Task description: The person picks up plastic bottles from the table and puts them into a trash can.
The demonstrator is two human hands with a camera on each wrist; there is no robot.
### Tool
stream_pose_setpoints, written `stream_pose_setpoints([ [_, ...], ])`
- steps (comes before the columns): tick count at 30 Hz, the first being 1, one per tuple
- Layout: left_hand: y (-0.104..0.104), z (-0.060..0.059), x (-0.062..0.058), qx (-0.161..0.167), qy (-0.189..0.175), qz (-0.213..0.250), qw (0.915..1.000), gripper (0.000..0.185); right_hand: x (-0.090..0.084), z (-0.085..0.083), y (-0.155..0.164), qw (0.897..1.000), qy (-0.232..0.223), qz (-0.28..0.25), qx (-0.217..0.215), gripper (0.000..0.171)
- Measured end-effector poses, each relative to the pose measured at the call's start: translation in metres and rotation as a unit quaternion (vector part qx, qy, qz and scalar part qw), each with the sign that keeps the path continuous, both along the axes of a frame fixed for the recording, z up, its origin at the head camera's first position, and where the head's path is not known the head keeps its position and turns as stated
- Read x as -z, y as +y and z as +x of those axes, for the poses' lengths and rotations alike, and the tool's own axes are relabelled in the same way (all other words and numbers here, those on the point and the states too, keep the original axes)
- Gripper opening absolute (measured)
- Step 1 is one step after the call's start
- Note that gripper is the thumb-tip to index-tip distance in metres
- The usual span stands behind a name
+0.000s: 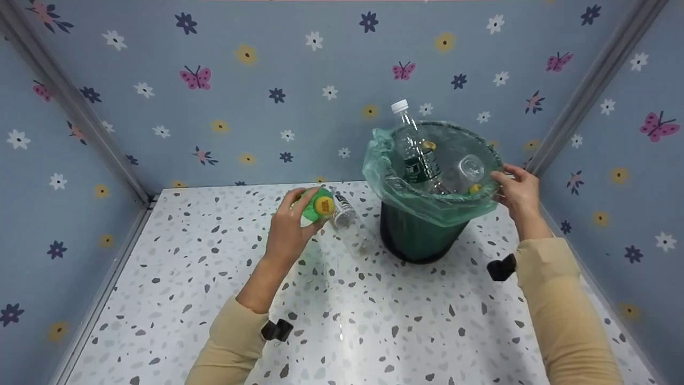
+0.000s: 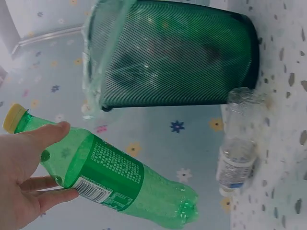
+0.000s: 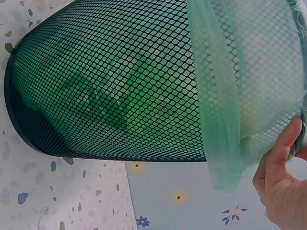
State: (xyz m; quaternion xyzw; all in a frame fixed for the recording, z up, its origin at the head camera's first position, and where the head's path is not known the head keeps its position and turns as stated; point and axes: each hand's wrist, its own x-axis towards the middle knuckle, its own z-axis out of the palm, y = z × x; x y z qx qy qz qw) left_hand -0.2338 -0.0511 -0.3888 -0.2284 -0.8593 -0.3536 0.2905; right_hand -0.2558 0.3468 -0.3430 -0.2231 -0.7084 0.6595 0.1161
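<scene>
Item 1: my left hand [image 1: 291, 227], fingers and thumb curled around a green bottle [image 1: 315, 206] with a yellow cap, lifted off the speckled table [image 1: 214, 321]. In the left wrist view the grip sits on the bottle's upper part near the neck, base pointing away from the palm.

Item 2: a clear bottle [image 1: 350, 219] lying on its side on the table, just beside the green bottle and left of the bin.

Item 3: a dark green mesh bin [image 1: 422, 235], lined with a pale green bag [image 1: 427, 206], standing on the table near the back wall. Inside it I see 1 clear bottle with a white cap [image 1: 414, 144] leaning upright, plus other clear plastic.

Item 4: my right hand [image 1: 518, 190], fingers pinching the bag-covered rim on the bin's right side.
</scene>
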Motion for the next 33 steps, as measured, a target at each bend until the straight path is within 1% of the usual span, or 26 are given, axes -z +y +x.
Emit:
stream_pose_setpoints([
  [6,0.0,0.01,-0.02,0.027,0.071,0.045,0.9961,0.054,0.0,0.0,-0.001,1.0,0.008,-0.004,0.0,0.053],
  [10,0.001,0.016,-0.035,0.039,0.098,0.069,0.992,0.054,0.0,0.0,-0.002,1.0,0.009,0.001,0.001,0.052],
  [14,0.002,0.021,-0.05,0.067,0.105,0.107,0.9864,0.053,-0.001,0.0,-0.001,1.0,0.008,-0.004,-0.001,0.052],
  [19,0.005,0.025,-0.07,0.11,0.112,0.163,0.9741,0.051,-0.001,0.0,0.0,1.0,0.007,-0.009,-0.003,0.053],
  [21,0.008,0.025,-0.078,0.126,0.113,0.186,0.9679,0.051,-0.001,0.0,0.0,1.0,0.006,-0.008,-0.003,0.053],
  [25,0.015,0.025,-0.093,0.158,0.117,0.238,0.9511,0.048,0.0,0.0,0.0,1.0,0.004,-0.005,-0.002,0.053],
  [28,0.022,0.023,-0.102,0.171,0.126,0.261,0.9415,0.047,0.0,0.0,0.0,1.0,0.003,-0.008,0.0,0.054],
  [30,0.027,0.022,-0.107,0.173,0.13,0.266,0.9395,0.047,0.0,0.0,0.0,1.0,0.002,-0.01,0.002,0.054],
  [33,0.035,0.019,-0.111,0.17,0.126,0.27,0.9395,0.049,0.0,0.0,0.0,1.0,0.001,-0.014,0.003,0.054],
])
